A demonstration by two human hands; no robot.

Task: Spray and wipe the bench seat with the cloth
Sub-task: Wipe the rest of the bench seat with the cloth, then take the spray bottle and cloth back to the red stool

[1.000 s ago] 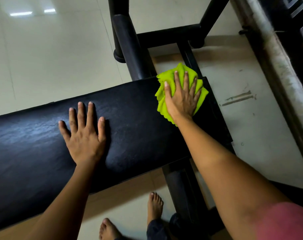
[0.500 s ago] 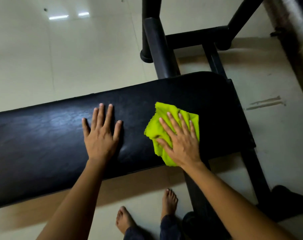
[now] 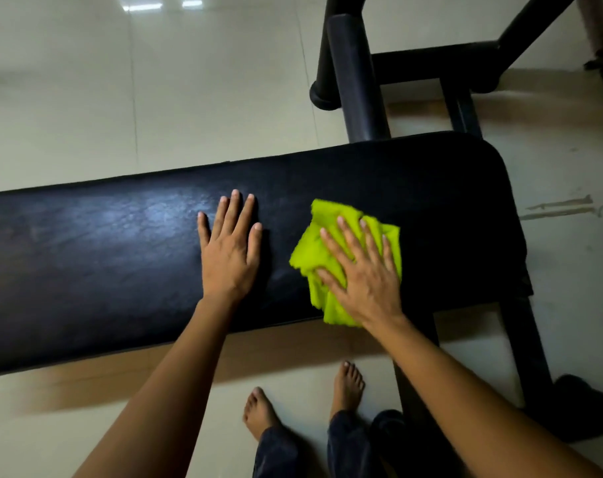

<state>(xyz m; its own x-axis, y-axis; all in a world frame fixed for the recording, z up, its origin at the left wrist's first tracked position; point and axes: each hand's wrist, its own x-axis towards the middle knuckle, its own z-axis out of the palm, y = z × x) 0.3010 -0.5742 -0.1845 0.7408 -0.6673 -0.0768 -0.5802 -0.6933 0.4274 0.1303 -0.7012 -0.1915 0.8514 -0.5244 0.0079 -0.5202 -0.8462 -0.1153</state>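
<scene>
One long black bench seat (image 3: 121, 257) fills the middle of the view, running from the 9 o'clock edge, where it is cut off, to a rounded end toward 3 o'clock. Its padded cover is dark and finely creased, with a pale sheen on the stretch left of centre; the right end is so dark that no surface detail can be made out. Black frame tubes (image 3: 358, 81) rise at 1 o'clock behind the seat and more run down toward 5 o'clock, partly hidden by the right forearm. Pale tiled floor (image 3: 155, 91) lies all around, with two ceiling-light reflections near 11 o'clock.

On the seat, just right of centre, lies the cloth (image 3: 314, 257), a bright yellow-green, crumpled and bunched, its lower corner at the seat's near edge. The right hand (image 3: 362, 274) lies flat on top of it, fingers spread and extended, pressing it against the padding rather than clenching it; much of the cloth is hidden under the palm. The left hand (image 3: 229, 250) rests just to the cloth's 9 o'clock, apart from it, palm down on bare padding, fingers straight and holding nothing.

At 6 o'clock two bare feet (image 3: 258, 412) stand on the floor, dark trouser cuffs cut off by the bottom edge. A dark object at 5 o'clock is too dim to tell.
</scene>
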